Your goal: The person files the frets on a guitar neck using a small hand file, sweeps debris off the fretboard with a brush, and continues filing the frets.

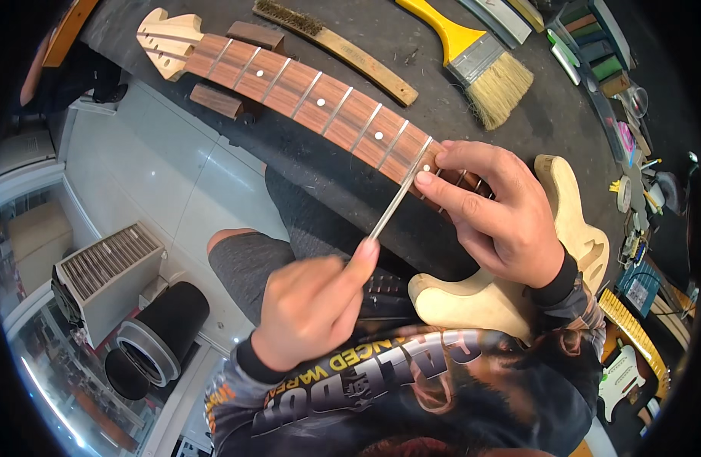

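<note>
An electric guitar neck (297,101) with a dark reddish-brown fretboard, white dot inlays and metal frets slants across the bench. Its pale headstock (171,34) lies at the far left, and an unfinished pale wooden body (472,301) extends beneath my right arm. My left hand (308,305), slightly blurred, is closed on a slim metal file (392,209) that reaches up to the neck's near edge along a fret. My right hand (503,209) grips the neck beside that fret, two fingertips pressed near the file's far end; its other fingers curl partly out of sight.
Dark wooden blocks (216,100) flank the neck near the headstock. Beyond it lie a wooden-handled bristle brush (358,53) and a yellow-handled paintbrush (480,68). Small tools and parts crowd the right side, near another guitar (625,373). A black bin (168,327) stands on the floor.
</note>
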`<control>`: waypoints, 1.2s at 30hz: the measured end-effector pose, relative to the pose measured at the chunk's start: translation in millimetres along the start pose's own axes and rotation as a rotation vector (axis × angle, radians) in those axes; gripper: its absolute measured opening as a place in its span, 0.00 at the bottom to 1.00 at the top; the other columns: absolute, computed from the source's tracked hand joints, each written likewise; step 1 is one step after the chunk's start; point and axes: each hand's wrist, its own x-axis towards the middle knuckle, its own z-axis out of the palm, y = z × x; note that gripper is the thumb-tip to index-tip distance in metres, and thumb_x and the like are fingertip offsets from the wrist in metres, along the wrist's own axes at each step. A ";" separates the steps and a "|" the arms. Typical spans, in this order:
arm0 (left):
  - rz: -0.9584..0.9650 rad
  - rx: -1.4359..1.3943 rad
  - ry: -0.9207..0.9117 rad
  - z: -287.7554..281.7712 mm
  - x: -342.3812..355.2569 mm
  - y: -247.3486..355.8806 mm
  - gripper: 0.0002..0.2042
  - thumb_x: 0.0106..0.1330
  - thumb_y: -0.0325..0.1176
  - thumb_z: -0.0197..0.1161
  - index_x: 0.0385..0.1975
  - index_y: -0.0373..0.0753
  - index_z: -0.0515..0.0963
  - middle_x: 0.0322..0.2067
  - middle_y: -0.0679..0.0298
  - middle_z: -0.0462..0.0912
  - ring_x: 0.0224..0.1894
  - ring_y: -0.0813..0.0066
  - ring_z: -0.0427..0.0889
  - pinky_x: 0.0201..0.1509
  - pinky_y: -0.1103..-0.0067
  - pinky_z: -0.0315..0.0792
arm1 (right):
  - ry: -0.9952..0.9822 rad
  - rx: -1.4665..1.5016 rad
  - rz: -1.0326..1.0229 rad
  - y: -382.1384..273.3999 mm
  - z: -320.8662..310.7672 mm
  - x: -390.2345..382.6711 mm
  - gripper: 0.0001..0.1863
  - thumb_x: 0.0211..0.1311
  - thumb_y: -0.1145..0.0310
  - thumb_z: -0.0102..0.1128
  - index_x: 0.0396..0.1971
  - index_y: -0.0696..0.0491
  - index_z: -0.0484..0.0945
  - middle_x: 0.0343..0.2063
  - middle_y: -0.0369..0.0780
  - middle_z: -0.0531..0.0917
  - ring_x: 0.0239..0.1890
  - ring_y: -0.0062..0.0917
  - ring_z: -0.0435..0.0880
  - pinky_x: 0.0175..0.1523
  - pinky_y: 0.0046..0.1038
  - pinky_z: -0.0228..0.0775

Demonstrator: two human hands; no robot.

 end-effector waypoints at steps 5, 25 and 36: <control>-0.018 0.068 -0.057 -13.1 -17.4 8.4 0.30 0.54 0.18 0.72 0.63 0.29 0.87 0.22 0.65 0.70 0.20 0.67 0.75 0.26 0.70 0.73 | 0.006 -0.006 -0.023 1.1 -0.1 0.8 0.34 0.52 0.84 0.73 0.63 0.48 0.89 0.55 0.42 0.87 0.56 0.39 0.90 0.54 0.39 0.83; 0.000 0.081 -0.016 -1.5 -4.2 5.8 0.27 0.56 0.10 0.69 0.60 0.26 0.88 0.20 0.62 0.72 0.18 0.65 0.74 0.24 0.69 0.68 | 0.005 0.005 -0.023 -0.1 2.0 2.1 0.33 0.52 0.84 0.73 0.62 0.49 0.89 0.56 0.43 0.87 0.51 0.37 0.89 0.53 0.38 0.83; -0.001 0.095 -0.032 -5.8 -21.0 0.2 0.30 0.54 0.19 0.73 0.62 0.29 0.88 0.23 0.65 0.73 0.21 0.66 0.76 0.26 0.69 0.73 | -0.005 0.000 -0.017 1.9 1.2 1.4 0.33 0.53 0.83 0.74 0.63 0.49 0.89 0.56 0.42 0.87 0.50 0.37 0.89 0.53 0.40 0.82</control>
